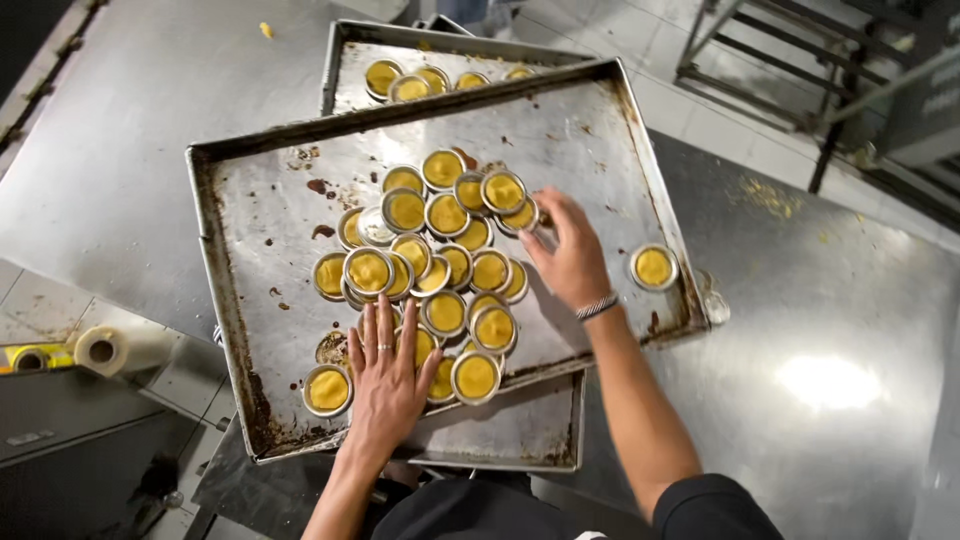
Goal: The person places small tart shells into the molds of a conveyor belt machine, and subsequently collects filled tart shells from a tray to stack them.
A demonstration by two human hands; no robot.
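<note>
A worn metal baking tray [600, 150] lies tilted on top of other trays. On it sits a crowded cluster of small round tins with yellow filling [445, 255], some overlapping. One tin [653, 266] stands alone near the tray's right rim. My left hand [385, 385] lies flat, fingers spread, on the near edge of the cluster, a ring on one finger. My right hand [570, 255], with a bracelet at the wrist, reaches into the right side of the cluster, fingertips touching tins there. Neither hand visibly grips a tin.
A second tray [345, 70] behind holds several more yellow-filled tins. Another tray [520, 430] lies underneath at the front. All rest on a steel table [830, 330]. A roll of film [100, 350] sits lower left; a metal rack [760, 60] stands far right.
</note>
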